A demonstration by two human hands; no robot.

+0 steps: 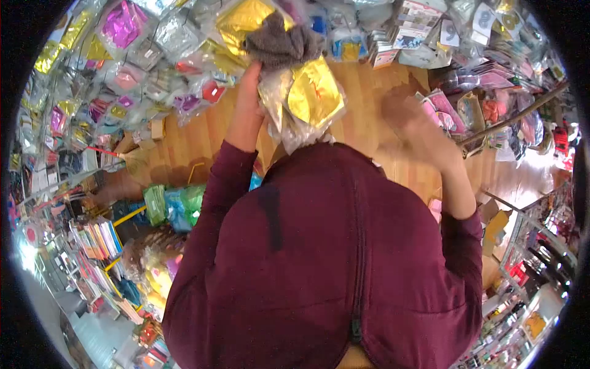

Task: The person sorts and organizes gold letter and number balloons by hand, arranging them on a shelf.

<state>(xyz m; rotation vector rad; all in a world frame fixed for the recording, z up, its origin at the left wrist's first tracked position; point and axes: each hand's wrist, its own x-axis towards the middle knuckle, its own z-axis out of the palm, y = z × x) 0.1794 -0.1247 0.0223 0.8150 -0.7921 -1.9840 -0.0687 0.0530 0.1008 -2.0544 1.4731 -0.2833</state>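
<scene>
My left hand is raised at the upper middle, with its fingers behind a dark grey-brown cloth and a clear plastic packet with a gold foil item. The cloth lies bunched against the upper part of the packet, and the fingers are mostly hidden by both. To the right, over the wooden floor, my right hand is smeared by motion, and its fingers cannot be made out. It is nearest to some pink packets.
Plastic-wrapped goods hang in rows at the upper left. Stacked packets fill the upper right, by a long rod. Books and green and blue bags are at the left. A cardboard box is at the right.
</scene>
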